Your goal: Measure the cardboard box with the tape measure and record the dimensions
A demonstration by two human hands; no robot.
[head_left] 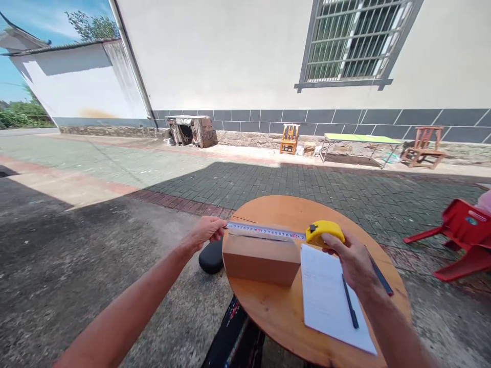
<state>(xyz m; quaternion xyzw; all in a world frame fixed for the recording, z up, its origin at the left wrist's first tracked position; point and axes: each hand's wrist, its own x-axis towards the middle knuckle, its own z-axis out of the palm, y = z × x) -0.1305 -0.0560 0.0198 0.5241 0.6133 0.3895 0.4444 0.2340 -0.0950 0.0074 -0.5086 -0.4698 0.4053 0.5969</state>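
My right hand (355, 255) is closed around a yellow tape measure (325, 233), above the right part of a round wooden table (264, 314). From its case the blade (268, 231) runs out leftward along the top of a brown cardboard box (261, 260). At the far end, my left hand (210, 229) pinches the blade's tip beside the box's left edge. White paper (326, 306) lies to the right of the box, with a black pen (350, 301) on it. A dark, narrow object (379, 273) rests partly behind my right wrist.
A black rounded seat (211, 256) is left of the table. On the right lies a red plastic chair (466, 235). Along the house wall stand a wooden chair (289, 139), a green-topped folding table (362, 138) and another wooden chair (425, 147).
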